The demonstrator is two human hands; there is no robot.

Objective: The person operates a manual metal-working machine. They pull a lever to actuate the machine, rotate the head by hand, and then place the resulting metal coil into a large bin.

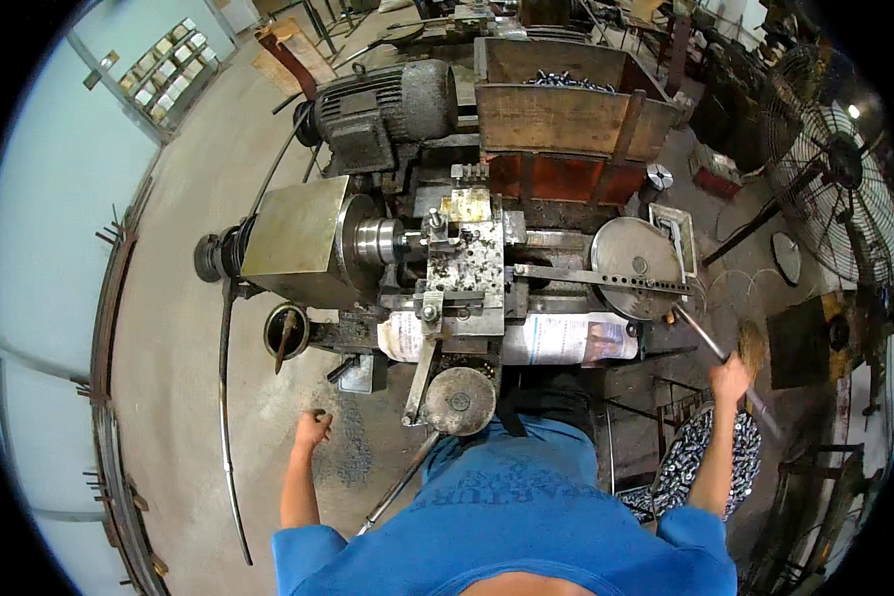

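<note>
My right hand [730,379] is wrapped round a long metal lever [700,331], right of the machine, which slants up to a round metal disc [638,256]. My left hand [314,428] is curled closed over the floor at the left. A small dark bit shows at its fingertips, too small to name. Between my arms stands a small lathe, its spindle [379,241] facing an oily tool slide [465,263]. A flat bar with holes [596,278] runs from the slide across the disc. Near my waist sits a smaller round disc [460,401] beside a short flat lever [422,382].
Behind the lathe are a motor [392,104] and a wooden bin [566,117] with small metal parts. A heap of metal parts [705,452] lies by my right forearm. A caged fan [829,164] stands at right, a pot with a brush [286,333] at left. Newspaper [556,340] covers the front rail.
</note>
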